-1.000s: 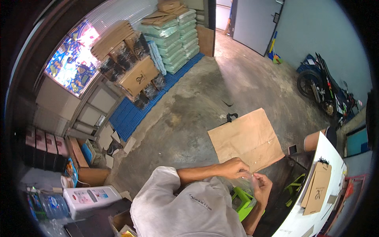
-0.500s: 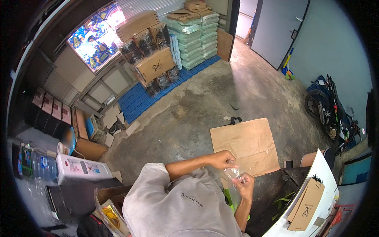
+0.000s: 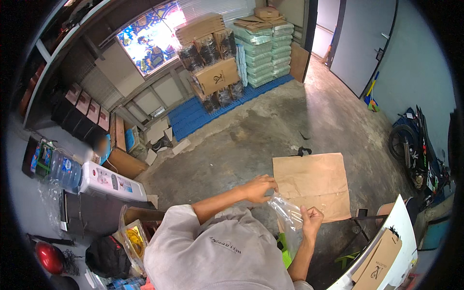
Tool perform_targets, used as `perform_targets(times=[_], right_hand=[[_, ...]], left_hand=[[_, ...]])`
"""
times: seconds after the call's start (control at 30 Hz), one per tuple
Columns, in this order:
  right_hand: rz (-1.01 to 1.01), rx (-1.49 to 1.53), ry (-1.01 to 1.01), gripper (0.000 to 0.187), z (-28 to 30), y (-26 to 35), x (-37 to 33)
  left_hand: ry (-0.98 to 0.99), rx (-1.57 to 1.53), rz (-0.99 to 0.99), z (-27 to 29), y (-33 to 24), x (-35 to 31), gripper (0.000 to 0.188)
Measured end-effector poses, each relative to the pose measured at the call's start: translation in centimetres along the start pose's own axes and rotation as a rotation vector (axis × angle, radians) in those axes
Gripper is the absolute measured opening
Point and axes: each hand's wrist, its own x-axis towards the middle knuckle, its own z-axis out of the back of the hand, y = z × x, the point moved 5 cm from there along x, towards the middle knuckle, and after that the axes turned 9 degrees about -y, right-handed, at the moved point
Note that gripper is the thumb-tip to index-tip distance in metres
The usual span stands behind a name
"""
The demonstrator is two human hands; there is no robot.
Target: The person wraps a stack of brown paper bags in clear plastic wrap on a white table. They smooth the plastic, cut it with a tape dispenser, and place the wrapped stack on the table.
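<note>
A clear plastic bag (image 3: 287, 211) stretches between my hands in front of my body, its lower part hanging down by my right forearm. At its upper left edge, my left hand (image 3: 261, 188) has its fingers closed on the film. My right hand (image 3: 311, 220) pinches the opposite side, the thumb pointing up. Beyond the hands, a creased brown paper sheet (image 3: 311, 176) lies on the concrete floor. Something bright green (image 3: 285, 251) shows partly below the bag, and I cannot make out what it is.
At right, a white board (image 3: 398, 227) carries flat brown cardboard pieces (image 3: 377, 261); a motorcycle (image 3: 414, 150) stands farther back. Wrapped boxes (image 3: 217, 79) and pale green packs (image 3: 253, 55) are stacked on a blue pallet (image 3: 193, 118). A white appliance (image 3: 113, 181) is at left.
My hands have moved apart, and the plastic bag between them is now pulled out longer and more spread. The whole view has shifted, with the room appearing farther right.
</note>
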Motion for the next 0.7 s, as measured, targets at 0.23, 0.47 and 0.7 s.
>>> perform_targets(times=[0.23,0.47,0.7], right_hand=[[0.086,-0.215,-0.097,0.022,-0.2,4.1,-2.4],[0.267,-0.731,-0.294,0.02,7.7,-3.1,-2.4],[-0.443,0.573,-0.545,0.025,9.3,-5.4,-0.3]], left_hand=[[-0.124,-0.861,0.497,-3.2,-2.4,2.7,0.026],[-0.235,-0.938,0.665,-7.8,-2.6,3.3,0.022],[0.092,-0.275,0.059,-7.9,-3.1,2.0,0.038]])
